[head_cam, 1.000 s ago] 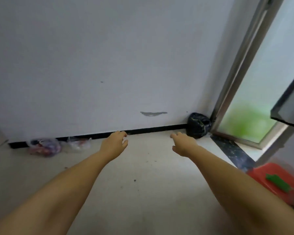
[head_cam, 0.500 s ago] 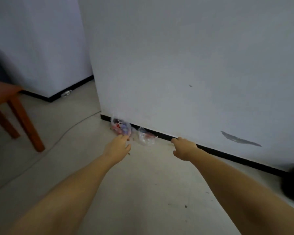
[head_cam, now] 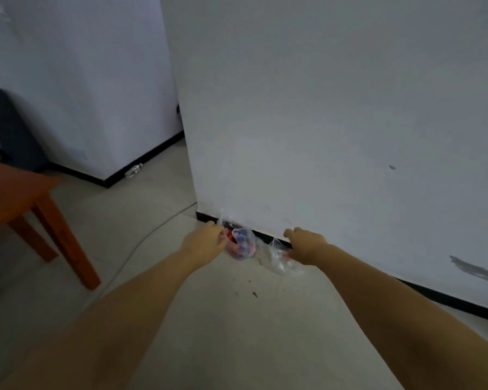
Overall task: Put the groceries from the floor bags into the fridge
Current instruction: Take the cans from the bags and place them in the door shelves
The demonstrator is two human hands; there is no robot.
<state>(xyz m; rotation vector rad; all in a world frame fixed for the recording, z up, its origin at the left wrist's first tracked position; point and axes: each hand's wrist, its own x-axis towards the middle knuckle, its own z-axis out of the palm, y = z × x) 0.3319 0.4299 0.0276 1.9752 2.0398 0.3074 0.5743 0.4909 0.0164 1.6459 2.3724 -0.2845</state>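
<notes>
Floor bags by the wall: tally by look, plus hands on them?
Clear bag with red and blue contents: 1, at the left hand
Clear bag, mostly see-through: 1, at the right hand
Hands: 2
Total: 2 bags, 2 hands; whether either hand has closed on a bag is unclear.

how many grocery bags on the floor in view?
2, both at the wall's base: the bag with red and blue items beside the left hand, and the clearer bag at the right hand. Others may be out of frame.
</notes>
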